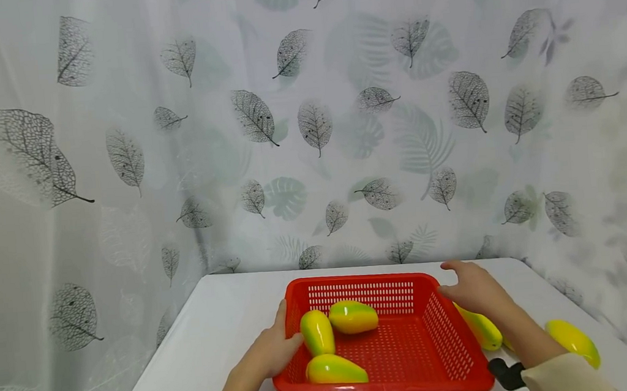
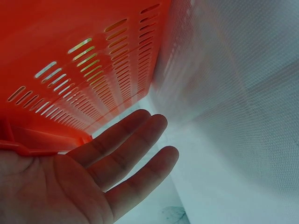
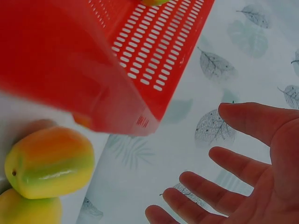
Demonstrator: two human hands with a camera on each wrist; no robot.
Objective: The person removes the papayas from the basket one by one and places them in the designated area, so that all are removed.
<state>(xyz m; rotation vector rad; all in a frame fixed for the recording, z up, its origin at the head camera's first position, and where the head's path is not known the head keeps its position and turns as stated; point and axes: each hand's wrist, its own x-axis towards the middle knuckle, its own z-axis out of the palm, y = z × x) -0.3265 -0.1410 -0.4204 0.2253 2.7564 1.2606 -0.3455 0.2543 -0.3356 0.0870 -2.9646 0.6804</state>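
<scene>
We've got the left hand [image 1: 267, 351] at lower centre-left, fingers nearly straight outside the red basket [image 1: 394, 349], thumb over its rim; probably steadying it. Right hand [image 1: 474, 287], right of centre, is spread wide, holding nothing, just off the rim; looks like a loose guard there. Basket sits bottom centre, three mangoes [image 1: 335, 369] bunched on its left side. More mangoes [image 1: 574, 342] lie lower right on the bench [image 1: 199, 352].
</scene>
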